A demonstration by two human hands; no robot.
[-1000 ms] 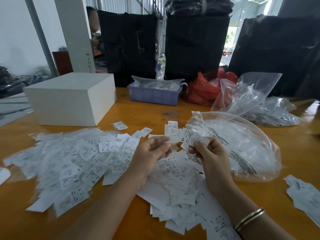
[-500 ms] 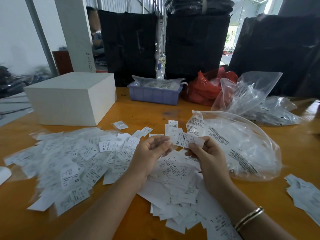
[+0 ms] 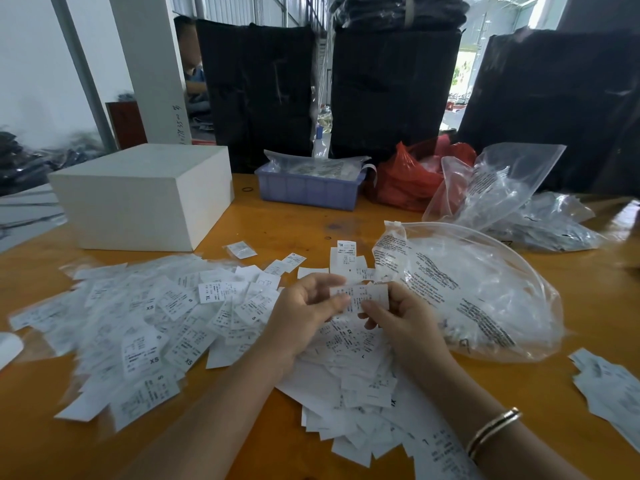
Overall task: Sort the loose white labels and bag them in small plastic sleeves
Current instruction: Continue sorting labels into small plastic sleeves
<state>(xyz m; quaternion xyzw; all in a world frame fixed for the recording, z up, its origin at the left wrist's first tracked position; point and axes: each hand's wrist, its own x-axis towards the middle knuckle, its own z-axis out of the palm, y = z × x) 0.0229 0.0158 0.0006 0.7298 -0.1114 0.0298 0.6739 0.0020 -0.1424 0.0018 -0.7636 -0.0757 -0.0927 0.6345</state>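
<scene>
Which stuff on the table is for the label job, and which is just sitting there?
For the job:
- held labels, pinched by left hand and right hand
- loose label heap
- big clear bag
- small bagged label

Just lying about:
- white box
- blue tray
- red bag

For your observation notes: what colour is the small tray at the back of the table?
Pale blue-purple tray, head view.

I pinch a small white printed paper label (image 3: 360,296) between both hands, level, above a loose heap of white size-marked labels (image 3: 166,327) spreading from 9 o'clock to 6 o'clock across the table. At 2 o'clock lies a large clear printed plastic zip bag (image 3: 485,299), mouth open, holding small clear sleeves.
</scene>
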